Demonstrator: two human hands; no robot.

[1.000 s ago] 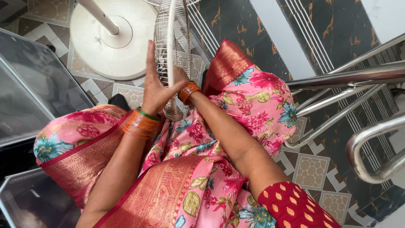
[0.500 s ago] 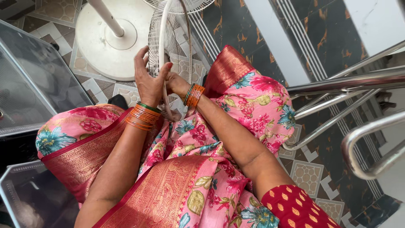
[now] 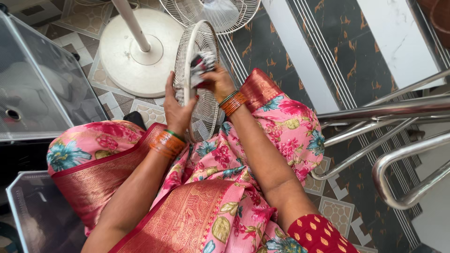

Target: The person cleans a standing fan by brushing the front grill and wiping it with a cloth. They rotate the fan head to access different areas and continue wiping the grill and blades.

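Sitting on the patterned floor tiles [image 3: 154, 112], a person in a pink floral sari [image 3: 220, 187] is holding a white wire fan guard [image 3: 199, 79] upright on edge over the lap. The left hand [image 3: 177, 110] is resting flat against the guard's near face, fingers stretched up along the wires and thumb spread, steadying it from the left side rather than closing round it. The right hand [image 3: 216, 79] is closed on a crumpled cloth [image 3: 202, 65], white with dark and red patches, and is pressing it against the guard's wires near the middle of the grille. Orange and green bangles are sitting on both wrists.

Just behind the guard, the round white base [image 3: 136, 61] of a pedestal fan is standing on the tiles, its pole [image 3: 131, 23] rising toward the upper edge of the view. The fan's head [image 3: 211, 11], with its rear guard and pale blades, is showing at the top, close above the loose guard. A clear plastic box [image 3: 42, 89] is lying to the left, and steel railing bars [image 3: 384, 122] are crossing the dark floor on the right.
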